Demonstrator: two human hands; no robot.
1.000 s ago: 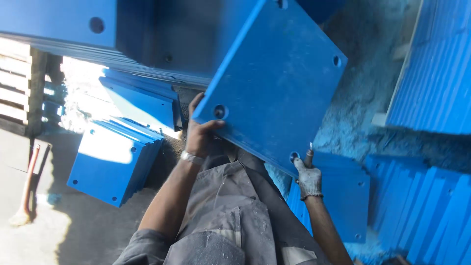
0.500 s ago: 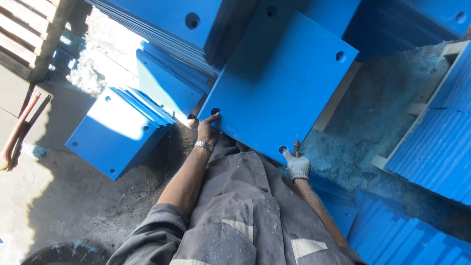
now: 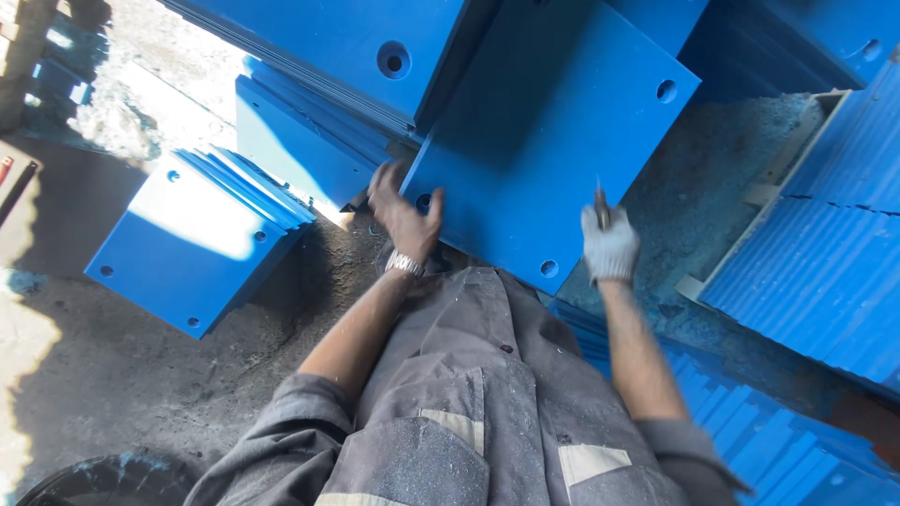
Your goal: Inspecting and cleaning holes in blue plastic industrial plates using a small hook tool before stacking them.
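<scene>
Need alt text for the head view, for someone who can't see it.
A bare left hand and a gloved right hand, which grips a thin tool, are at the lower edge of a big blue panel. More blue panels are stacked on the dusty floor around.

Sunlit dusty concrete floor [image 3: 112,375], hard shadows

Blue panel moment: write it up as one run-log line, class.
left hand: bare, on blue panel edge | right hand: gloved, gripping thin tool | stacked panels beside

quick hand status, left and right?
Left hand: bare, fingers spread open, at the blue square plate near its corner hole.
Right hand: gloved, closed on a thin dark tool.
</scene>
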